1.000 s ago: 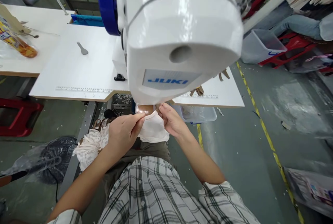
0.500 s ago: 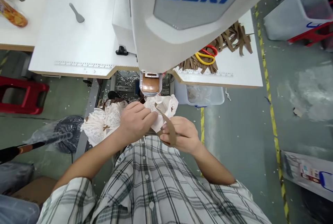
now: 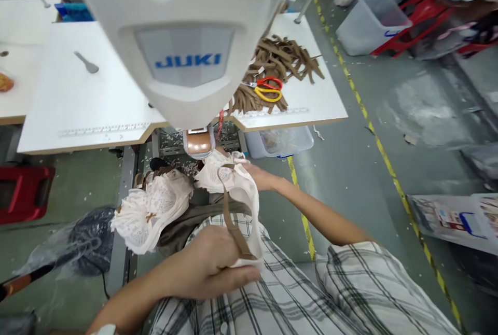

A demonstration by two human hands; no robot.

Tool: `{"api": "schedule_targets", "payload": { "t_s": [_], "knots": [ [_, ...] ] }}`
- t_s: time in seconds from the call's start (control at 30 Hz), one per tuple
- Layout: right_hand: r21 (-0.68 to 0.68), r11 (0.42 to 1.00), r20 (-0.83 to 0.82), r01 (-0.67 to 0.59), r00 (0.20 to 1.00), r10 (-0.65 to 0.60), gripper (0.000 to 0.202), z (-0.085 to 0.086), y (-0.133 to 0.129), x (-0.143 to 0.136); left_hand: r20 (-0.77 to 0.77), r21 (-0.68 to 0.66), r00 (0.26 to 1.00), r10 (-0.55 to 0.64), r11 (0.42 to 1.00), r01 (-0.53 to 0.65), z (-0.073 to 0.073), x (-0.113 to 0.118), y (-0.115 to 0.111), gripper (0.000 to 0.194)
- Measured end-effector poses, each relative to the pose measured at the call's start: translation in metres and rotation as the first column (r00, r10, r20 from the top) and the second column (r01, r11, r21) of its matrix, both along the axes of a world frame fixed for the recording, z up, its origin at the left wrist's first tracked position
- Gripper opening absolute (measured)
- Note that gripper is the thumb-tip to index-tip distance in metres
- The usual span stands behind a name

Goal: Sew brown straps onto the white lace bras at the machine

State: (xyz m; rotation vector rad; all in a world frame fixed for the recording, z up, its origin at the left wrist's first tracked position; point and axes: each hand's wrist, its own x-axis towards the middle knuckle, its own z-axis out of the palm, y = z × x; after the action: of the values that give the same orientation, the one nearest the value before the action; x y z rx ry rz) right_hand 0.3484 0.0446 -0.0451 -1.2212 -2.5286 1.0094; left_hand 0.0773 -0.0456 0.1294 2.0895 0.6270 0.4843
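Observation:
A white lace bra (image 3: 213, 173) with a brown strap (image 3: 230, 218) is stretched between my hands below the sewing machine head. My left hand (image 3: 218, 262), low in front of my shirt, is closed on the near end of the bra's white band and the strap, its thumb pointing right. Farther out, my right hand (image 3: 261, 175) grips the bra from behind at its lace cup; most of its fingers are hidden by the fabric. To the left of the held bra lies a pile of white lace bras (image 3: 155, 208), with a small brown bow on the front one.
The white JUKI sewing machine (image 3: 187, 39) looms above the cut-out of the white table (image 3: 97, 101). Brown strips (image 3: 284, 57) and red-and-yellow scissors (image 3: 268, 89) lie on its right side. A clear plastic bin (image 3: 299, 140) stands beneath. A grey spoon-shaped tool (image 3: 86, 63) rests at left.
My left hand has pulled down towards my body, drawing the band and strap out long. My right hand has moved up and away, behind the bra. The view has swung to the right.

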Motion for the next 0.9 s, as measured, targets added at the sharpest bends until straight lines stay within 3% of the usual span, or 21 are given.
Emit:
{"api": "schedule_targets", "payload": {
  "t_s": [0.03, 0.07, 0.1, 0.13, 0.17, 0.2, 0.27, 0.33, 0.37, 0.4, 0.43, 0.5, 0.53, 0.6, 0.67, 0.73, 0.77, 0.9],
  "knots": [
    [-0.032, 0.999, 0.046, -0.043, 0.998, 0.044, 0.047, -0.007, 0.000, 0.010, 0.037, -0.055, 0.991, 0.128, 0.991, -0.126, -0.001, -0.011, -0.001, 0.043],
    [-0.039, 0.998, 0.077, -0.051, 0.996, 0.054, 0.047, -0.012, -0.002, 0.020, 0.031, -0.121, 0.947, 0.319, 0.942, -0.314, -0.005, -0.026, 0.003, 0.043],
    [-0.031, 0.999, 0.101, -0.039, 0.994, 0.042, 0.044, -0.014, -0.005, 0.031, -0.040, -0.212, 0.861, 0.507, 0.838, -0.503, -0.012, -0.044, 0.011, 0.042],
    [-0.030, 0.999, 0.122, -0.026, 0.992, 0.030, 0.038, -0.014, -0.008, 0.041, -0.134, -0.302, 0.779, 0.613, 0.723, -0.621, -0.020, -0.062, 0.023, 0.041],
    [-0.036, 0.999, 0.137, -0.021, 0.990, 0.026, 0.030, -0.012, -0.011, 0.049, -0.217, -0.360, 0.718, 0.661, 0.629, -0.689, -0.028, -0.078, 0.038, 0.042],
    [-0.044, 0.999, 0.143, -0.021, 0.989, 0.028, 0.023, -0.007, -0.014, 0.055, -0.294, -0.366, 0.676, 0.675, 0.574, -0.733, -0.036, -0.091, 0.054, 0.043],
    [-0.055, 0.998, 0.129, -0.028, 0.991, 0.035, 0.023, 0.008, -0.020, 0.055, -0.464, -0.204, 0.599, 0.653, 0.579, -0.789, -0.050, -0.102, 0.085, 0.041],
    [-0.036, 0.999, 0.097, -0.021, 0.995, 0.024, 0.029, 0.028, -0.026, 0.040, -0.532, 0.119, 0.475, 0.701, 0.618, -0.777, -0.061, -0.090, 0.105, 0.039],
    [-0.010, 1.000, 0.073, -0.018, 0.997, 0.018, 0.031, 0.040, -0.030, 0.028, -0.489, 0.265, 0.442, 0.752, 0.610, -0.747, -0.067, -0.076, 0.108, 0.041],
    [0.027, 0.999, 0.040, -0.023, 0.999, 0.022, 0.032, 0.052, -0.033, 0.014, -0.427, 0.327, 0.485, 0.763, 0.630, -0.704, -0.072, -0.059, 0.107, 0.044],
    [0.072, 0.997, -0.003, -0.039, 0.999, 0.040, 0.033, 0.065, -0.036, 0.001, -0.383, 0.279, 0.590, 0.711, 0.698, -0.660, -0.078, -0.040, 0.103, 0.046],
    [0.139, 0.984, -0.115, -0.107, 0.986, 0.123, 0.029, 0.086, -0.036, -0.018, -0.283, -0.084, 0.879, 0.384, 0.903, -0.421, -0.089, -0.006, 0.089, 0.045],
    [0.132, 0.980, -0.170, -0.148, 0.971, 0.170, 0.026, 0.094, -0.030, -0.022, -0.221, -0.325, 0.952, 0.214, 0.904, -0.279, -0.095, 0.007, 0.081, 0.041],
    [0.054, 0.988, -0.244, -0.142, 0.958, 0.151, 0.019, 0.106, -0.005, -0.021, -0.123, -0.593, 0.991, 0.044, 0.797, -0.110, -0.103, 0.023, 0.068, 0.044],
    [0.004, 0.996, -0.246, 0.084, 0.966, -0.081, 0.020, 0.112, 0.041, -0.014, -0.111, -0.670, 0.993, 0.025, 0.736, -0.093, -0.106, 0.028, 0.060, 0.051],
    [0.088, 0.882, -0.230, 0.463, 0.871, -0.435, 0.026, 0.115, 0.100, -0.011, -0.096, -0.708, 0.995, 0.042, 0.699, -0.098, -0.103, 0.030, 0.055, 0.050],
    [0.151, 0.811, -0.217, 0.565, 0.819, -0.530, 0.026, 0.117, 0.132, -0.014, -0.080, -0.738, 0.996, 0.047, 0.668, -0.091, -0.099, 0.031, 0.053, 0.048],
    [0.166, 0.710, -0.266, 0.684, 0.725, -0.636, 0.021, 0.126, 0.233, -0.039, -0.066, -0.837, 0.992, 0.108, 0.535, -0.114, -0.081, 0.037, 0.047, 0.047]
  ]
}}
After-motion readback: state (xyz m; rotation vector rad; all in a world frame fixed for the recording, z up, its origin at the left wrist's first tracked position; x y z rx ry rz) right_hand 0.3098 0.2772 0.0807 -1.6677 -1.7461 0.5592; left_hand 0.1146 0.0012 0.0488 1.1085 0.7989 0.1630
